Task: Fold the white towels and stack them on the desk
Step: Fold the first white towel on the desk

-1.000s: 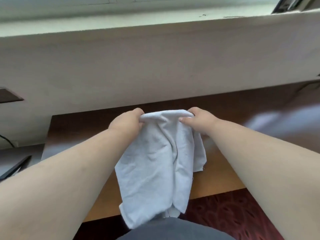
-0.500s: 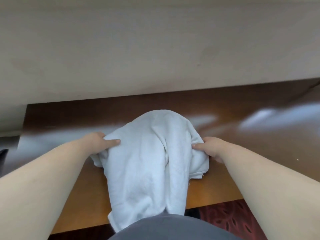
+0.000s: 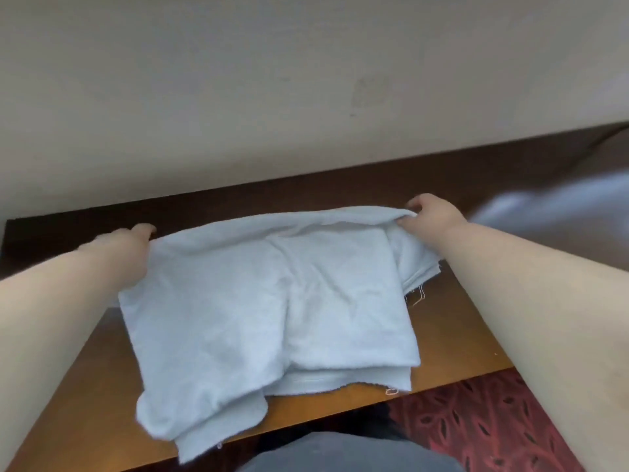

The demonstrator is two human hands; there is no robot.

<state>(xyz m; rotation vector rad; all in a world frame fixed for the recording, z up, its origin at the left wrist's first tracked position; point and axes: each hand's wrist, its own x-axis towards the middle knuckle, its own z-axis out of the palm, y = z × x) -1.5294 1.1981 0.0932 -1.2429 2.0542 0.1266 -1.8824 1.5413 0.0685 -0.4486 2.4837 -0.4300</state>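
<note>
While both hands (image 3: 119, 248) (image 3: 430, 212) pinched the towel (image 3: 272, 301), its far corners needed even tension above the worktop (image 3: 85, 403).

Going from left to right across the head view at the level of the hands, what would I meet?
Left hand gripping the cloth's far left corner → white towel spread over the desk → right hand pinching the far right corner → a blurred pale patch on the desk, too unclear to name.
</note>
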